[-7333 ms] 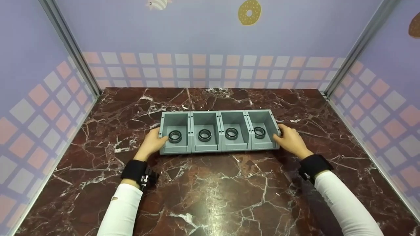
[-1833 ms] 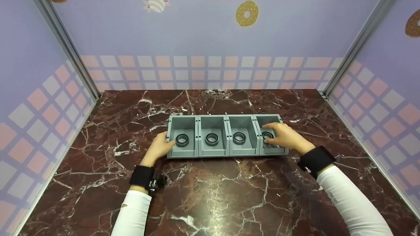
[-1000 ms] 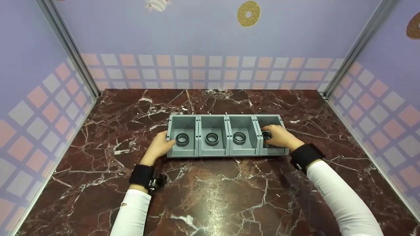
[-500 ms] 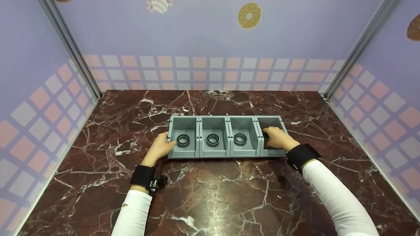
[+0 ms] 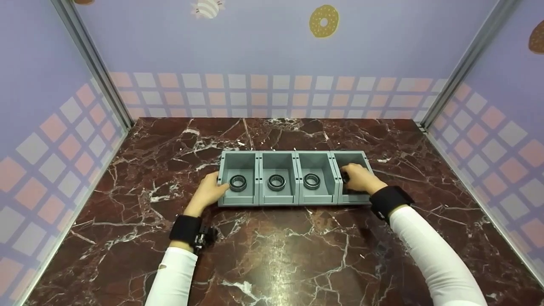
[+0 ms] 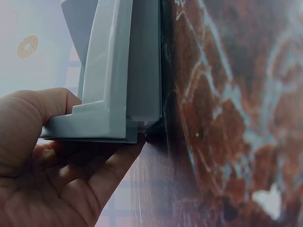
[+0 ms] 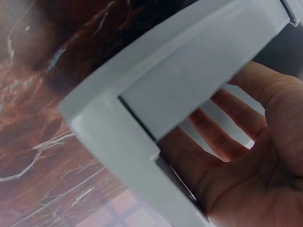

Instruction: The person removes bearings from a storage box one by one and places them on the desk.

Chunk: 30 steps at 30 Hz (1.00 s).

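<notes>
A row of joined grey storage bins lies on the marbled table. My left hand grips the outer wall of the leftmost bin, thumb inside and fingers outside; the left wrist view shows this grip on the grey bin wall. Black-rimmed ball bearings lie flat in the three bins to the left: one bearing, a second bearing and a third bearing. Inside the rightmost bin, my right hand pinches another bearing, mostly hidden by the fingers. In the right wrist view, the bin front partly hides the fingers.
The dark red marbled tabletop extends around the bins. Patterned panels enclose it at the back and on both sides, with metal posts at the rear corners.
My right hand has left the rightmost bin's outer wall, reached inside and taken hold of the bearing there. The bin row has shifted slightly right and nearer. My left hand keeps its grip.
</notes>
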Each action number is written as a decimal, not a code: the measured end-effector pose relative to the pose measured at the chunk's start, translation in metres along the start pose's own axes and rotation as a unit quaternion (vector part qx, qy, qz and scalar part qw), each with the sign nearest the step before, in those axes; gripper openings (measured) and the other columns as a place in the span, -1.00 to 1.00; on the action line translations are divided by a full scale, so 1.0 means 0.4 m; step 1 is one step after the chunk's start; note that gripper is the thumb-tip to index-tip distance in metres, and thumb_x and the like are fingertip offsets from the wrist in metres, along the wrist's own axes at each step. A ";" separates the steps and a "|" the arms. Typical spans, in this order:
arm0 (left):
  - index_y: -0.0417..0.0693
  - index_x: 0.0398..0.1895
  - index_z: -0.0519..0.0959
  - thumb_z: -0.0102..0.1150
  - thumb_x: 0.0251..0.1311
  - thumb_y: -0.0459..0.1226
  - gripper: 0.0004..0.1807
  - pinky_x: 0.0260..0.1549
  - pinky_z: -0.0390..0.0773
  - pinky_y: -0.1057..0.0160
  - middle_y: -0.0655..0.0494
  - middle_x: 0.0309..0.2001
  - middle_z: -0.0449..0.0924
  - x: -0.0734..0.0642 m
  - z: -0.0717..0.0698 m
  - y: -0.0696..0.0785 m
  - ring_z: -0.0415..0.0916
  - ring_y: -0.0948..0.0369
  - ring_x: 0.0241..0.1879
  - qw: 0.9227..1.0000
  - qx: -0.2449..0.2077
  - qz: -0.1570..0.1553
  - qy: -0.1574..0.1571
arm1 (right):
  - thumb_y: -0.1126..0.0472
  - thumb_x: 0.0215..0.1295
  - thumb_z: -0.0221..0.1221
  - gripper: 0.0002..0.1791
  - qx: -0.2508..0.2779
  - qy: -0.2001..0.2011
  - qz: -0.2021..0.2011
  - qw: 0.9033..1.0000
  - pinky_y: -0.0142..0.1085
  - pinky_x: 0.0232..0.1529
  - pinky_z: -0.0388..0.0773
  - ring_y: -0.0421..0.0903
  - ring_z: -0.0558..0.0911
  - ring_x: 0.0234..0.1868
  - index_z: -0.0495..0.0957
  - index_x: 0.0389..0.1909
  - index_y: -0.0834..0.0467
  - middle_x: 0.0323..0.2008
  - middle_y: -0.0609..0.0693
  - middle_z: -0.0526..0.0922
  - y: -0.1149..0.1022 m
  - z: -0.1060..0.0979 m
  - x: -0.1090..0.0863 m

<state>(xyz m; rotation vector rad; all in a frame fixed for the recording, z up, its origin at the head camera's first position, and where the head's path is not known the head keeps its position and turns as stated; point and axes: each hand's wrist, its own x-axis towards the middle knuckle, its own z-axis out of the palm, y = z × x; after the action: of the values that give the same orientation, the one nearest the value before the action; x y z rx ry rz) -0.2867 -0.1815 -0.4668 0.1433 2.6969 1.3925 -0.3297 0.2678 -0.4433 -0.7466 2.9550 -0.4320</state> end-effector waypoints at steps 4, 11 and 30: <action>-0.57 0.45 0.23 0.04 0.40 -0.40 -0.38 -0.54 0.34 0.32 0.11 -0.66 0.51 0.002 0.001 -0.002 0.38 0.33 -0.69 1.000 0.001 0.005 0.004 | 0.46 -0.14 0.32 -0.61 0.004 -0.004 0.009 1.000 0.20 -0.09 0.55 0.34 0.62 -0.13 0.61 -0.17 0.44 -0.29 0.31 0.62 0.001 -0.004 0.003; -0.54 0.46 0.24 0.03 0.43 -0.39 -0.40 -0.56 0.30 0.31 0.13 -0.68 0.47 0.000 0.002 -0.002 0.32 0.33 -0.72 1.000 0.000 0.004 0.001 | 0.48 -0.22 0.34 -0.63 0.002 -0.008 0.014 1.000 0.18 -0.10 0.56 0.31 0.62 -0.18 0.61 -0.25 0.42 -0.33 0.29 0.65 0.003 -0.003 0.013; -0.57 0.35 0.36 0.10 0.37 -0.39 -0.45 -0.47 0.28 0.26 0.24 -0.71 0.12 0.004 0.001 -0.002 0.08 0.32 -0.74 0.999 0.020 0.016 0.020 | 0.47 -0.27 0.37 -0.70 0.004 -0.021 0.024 0.999 0.13 -0.19 0.58 0.15 0.58 -0.33 0.58 -0.39 0.32 -0.46 0.12 0.61 0.007 -0.005 0.032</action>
<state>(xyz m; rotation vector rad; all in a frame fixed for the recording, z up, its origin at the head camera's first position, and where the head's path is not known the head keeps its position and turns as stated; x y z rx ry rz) -0.2881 -0.1814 -0.4677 0.1650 2.7683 1.3640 -0.3426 0.2645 -0.4420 -0.6733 2.9236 -0.4186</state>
